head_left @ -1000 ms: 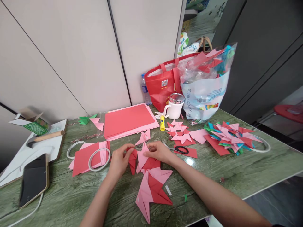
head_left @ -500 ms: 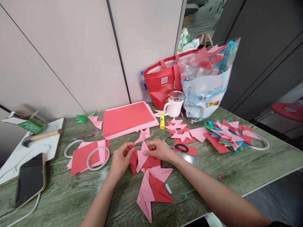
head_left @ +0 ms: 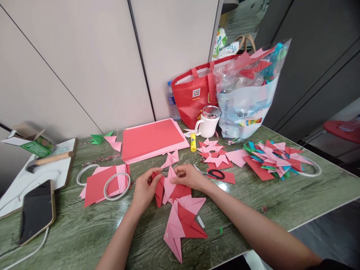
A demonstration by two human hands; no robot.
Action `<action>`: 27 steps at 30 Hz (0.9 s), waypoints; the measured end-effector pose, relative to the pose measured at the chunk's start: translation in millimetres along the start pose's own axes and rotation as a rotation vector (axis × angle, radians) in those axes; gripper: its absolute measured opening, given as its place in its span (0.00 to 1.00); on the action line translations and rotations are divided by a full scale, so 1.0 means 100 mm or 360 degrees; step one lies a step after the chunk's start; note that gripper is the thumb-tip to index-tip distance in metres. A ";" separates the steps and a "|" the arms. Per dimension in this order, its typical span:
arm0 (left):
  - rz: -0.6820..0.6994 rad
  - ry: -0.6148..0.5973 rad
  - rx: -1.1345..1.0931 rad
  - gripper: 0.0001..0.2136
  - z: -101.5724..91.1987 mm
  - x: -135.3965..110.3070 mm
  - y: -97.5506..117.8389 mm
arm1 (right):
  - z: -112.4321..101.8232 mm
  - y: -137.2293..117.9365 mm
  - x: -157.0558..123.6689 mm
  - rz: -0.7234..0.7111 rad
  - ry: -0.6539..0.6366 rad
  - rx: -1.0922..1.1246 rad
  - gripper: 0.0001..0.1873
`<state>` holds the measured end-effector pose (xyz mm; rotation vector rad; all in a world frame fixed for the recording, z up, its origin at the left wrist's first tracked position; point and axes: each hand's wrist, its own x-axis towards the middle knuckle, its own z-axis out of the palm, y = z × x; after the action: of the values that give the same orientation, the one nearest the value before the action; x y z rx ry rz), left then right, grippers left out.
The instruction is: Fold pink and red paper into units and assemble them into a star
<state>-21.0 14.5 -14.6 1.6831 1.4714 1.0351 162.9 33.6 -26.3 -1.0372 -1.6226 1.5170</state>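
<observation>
Pinched in my left hand (head_left: 146,186) is a red folded paper piece (head_left: 159,191), at the left end of a pink and red folded-paper chain. My right hand (head_left: 189,177) grips the pink folded paper piece (head_left: 170,184) beside it, whose point stands up between the two hands. Red paper shows below my right fingers. Nearer me lies more of the folded paper (head_left: 184,221), pink and red with sharp points; whether it is joined to the held part I cannot tell. A small white strip (head_left: 201,222) rests just right of it.
Behind my hands are a stack of red and pink sheets (head_left: 153,139), a yellow glue stick (head_left: 193,143) and a white mug (head_left: 207,125). Scissors (head_left: 216,173) lie right; tape rolls (head_left: 117,186) and a phone (head_left: 37,212) left. Colourful folded pieces (head_left: 277,159) are heaped at right.
Both hands keep their hold on the folded paper with almost no movement. The whole view has shifted very slightly.
</observation>
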 end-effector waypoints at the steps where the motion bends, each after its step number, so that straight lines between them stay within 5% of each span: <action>1: 0.0004 -0.0012 0.0018 0.12 0.00 0.00 0.00 | 0.00 -0.01 0.00 0.0004 -0.0003 0.0011 0.15; 27: -0.0230 0.0068 -0.0428 0.15 0.07 -0.01 -0.06 | -0.02 0.07 0.03 0.0059 0.0024 0.0033 0.17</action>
<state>-17.4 14.1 -23.8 1.3545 1.3884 1.1388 163.7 36.7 -32.9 -1.0705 -1.5822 1.5436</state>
